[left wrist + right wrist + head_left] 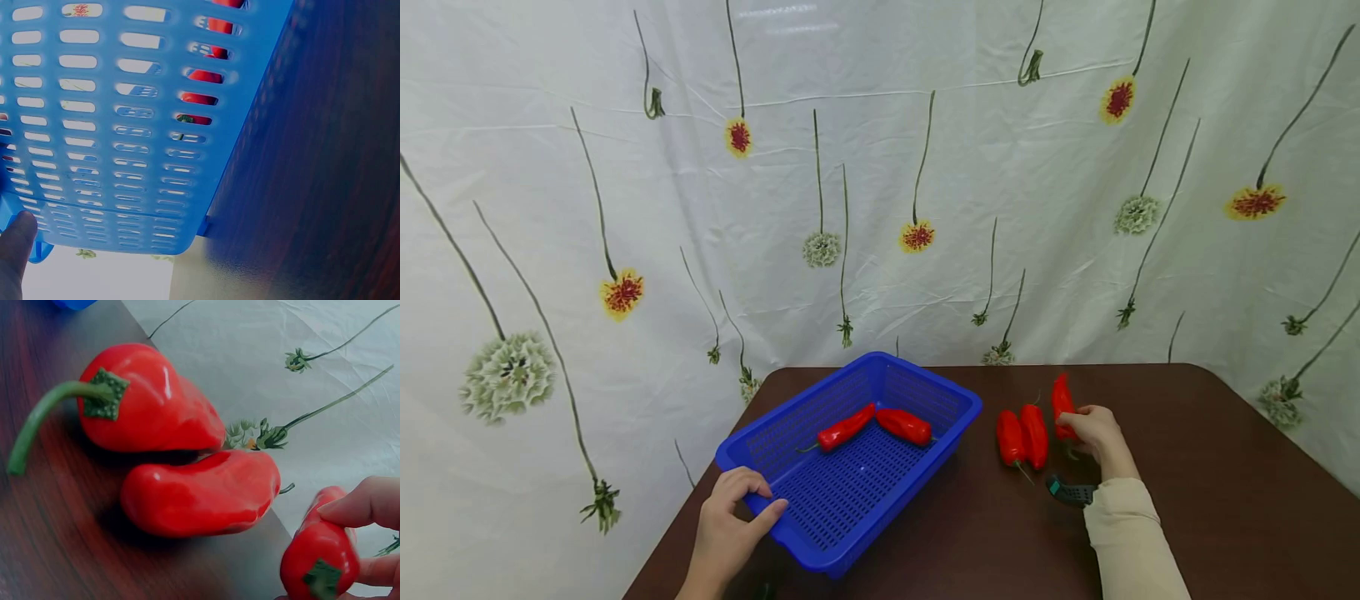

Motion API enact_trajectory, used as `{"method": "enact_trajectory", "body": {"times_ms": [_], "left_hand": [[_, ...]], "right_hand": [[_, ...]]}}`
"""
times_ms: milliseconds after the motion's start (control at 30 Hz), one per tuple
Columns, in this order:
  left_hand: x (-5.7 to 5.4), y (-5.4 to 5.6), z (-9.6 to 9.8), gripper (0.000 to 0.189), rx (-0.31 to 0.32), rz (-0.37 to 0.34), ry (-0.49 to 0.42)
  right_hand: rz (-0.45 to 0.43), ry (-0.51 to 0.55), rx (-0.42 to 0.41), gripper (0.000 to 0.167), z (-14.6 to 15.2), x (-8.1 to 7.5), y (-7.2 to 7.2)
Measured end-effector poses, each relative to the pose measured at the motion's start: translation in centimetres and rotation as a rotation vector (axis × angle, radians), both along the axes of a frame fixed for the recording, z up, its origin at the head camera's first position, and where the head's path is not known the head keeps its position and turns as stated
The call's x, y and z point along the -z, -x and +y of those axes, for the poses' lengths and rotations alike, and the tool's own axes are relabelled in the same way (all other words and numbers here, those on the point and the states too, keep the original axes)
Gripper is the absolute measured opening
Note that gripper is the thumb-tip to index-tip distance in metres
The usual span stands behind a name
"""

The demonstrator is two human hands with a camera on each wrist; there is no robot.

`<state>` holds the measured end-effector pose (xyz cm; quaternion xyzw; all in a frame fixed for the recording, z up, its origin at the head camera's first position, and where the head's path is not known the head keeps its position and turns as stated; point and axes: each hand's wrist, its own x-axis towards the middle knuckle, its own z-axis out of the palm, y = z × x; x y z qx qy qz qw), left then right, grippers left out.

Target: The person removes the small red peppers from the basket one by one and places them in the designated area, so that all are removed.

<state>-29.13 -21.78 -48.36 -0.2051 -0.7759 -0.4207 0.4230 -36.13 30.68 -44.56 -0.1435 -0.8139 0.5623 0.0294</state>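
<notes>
My left hand grips the near-left rim of a blue plastic basket, thumb over the edge. Two red peppers lie inside the basket. Over on the right, my right hand pinches a red pepper between thumb and fingers; the right wrist view shows its green stem end facing the camera. Just left of that hand, two more red peppers lie side by side on the table, their stems pointing opposite ways.
The dark brown table has rounded far corners. Behind it hangs a white cloth printed with flowers. A dark strap sits at the right wrist beside a cream sleeve.
</notes>
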Motion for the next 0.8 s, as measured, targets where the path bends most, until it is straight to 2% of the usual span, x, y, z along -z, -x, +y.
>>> {"method": "enact_trajectory", "body": {"times_ms": [300,467,800], "left_hand": [[-0.2,-0.2,0.1,0.042,0.003,-0.028,-0.017],[0.0,0.0,0.0,0.041,0.011,-0.016,-0.017],[-0.4,-0.4,0.2,0.042,0.002,-0.039,-0.007]], "right_hand": [[-0.026,-0.051,0.016,0.061,0.3,0.5,-0.2],[-0.054,-0.066,0.028,0.068,0.4,0.7,-0.2],[-0.046,-0.060,0.023,0.075,0.7,1.1,-0.1]]}}
